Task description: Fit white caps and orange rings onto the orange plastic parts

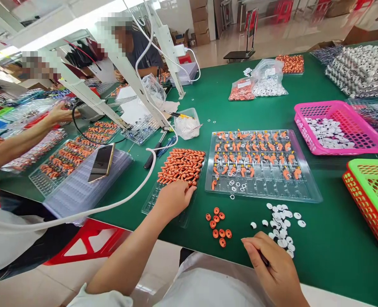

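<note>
My left hand [176,198] is at the near edge of a pile of orange curved plastic parts [182,164] in a clear tray [150,200]. Its fingers are drawn together against the parts; what they pinch is hidden. Closer to the table's front edge, my right hand [272,262] is curled around a small dark thing [264,258], mostly covered by the fingers. Loose white round caps [283,232] lie just beyond that hand. Orange round pieces [221,233] with dark openings sit between my hands. A clear compartment tray [272,194] holds rows of orange parts and some white rings [238,184].
At the right stand a pink basket [345,149] with white pieces and a green basket [367,170] stacked on a red one. A phone [102,163] rests on stacked clear trays [80,196]. A white cable [125,200] crosses the left side. A co-worker's arm [25,140] reaches in there.
</note>
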Demonstrator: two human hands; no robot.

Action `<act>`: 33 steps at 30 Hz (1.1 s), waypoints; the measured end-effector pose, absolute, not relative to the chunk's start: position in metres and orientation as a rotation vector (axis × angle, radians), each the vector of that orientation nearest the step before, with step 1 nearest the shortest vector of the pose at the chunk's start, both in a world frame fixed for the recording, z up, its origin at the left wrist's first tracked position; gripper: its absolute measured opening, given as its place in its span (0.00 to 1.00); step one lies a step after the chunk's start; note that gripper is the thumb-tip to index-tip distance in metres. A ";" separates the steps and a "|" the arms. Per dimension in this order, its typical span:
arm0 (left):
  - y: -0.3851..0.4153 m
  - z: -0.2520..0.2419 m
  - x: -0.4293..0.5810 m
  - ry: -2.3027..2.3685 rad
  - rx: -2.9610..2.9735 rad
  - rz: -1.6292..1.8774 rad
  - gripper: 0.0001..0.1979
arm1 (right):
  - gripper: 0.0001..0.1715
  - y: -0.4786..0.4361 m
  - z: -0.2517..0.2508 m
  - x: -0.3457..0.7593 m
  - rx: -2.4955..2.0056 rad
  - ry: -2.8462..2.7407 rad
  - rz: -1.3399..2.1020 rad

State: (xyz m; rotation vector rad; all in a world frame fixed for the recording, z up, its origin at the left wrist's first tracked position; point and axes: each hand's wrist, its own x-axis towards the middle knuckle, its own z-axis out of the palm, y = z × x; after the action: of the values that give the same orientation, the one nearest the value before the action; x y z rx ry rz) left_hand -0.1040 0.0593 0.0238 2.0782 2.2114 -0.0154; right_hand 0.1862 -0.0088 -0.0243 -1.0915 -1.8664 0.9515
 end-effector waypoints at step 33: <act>0.030 0.011 -0.021 1.520 1.910 0.868 0.08 | 0.04 0.158 0.018 0.172 -1.667 -2.199 0.444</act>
State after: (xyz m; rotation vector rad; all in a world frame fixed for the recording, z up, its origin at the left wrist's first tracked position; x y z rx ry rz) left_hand -0.0214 0.0300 0.0114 1.9096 1.5204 0.8677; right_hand 0.1717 0.1581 0.0182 -1.6665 -2.1987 0.4441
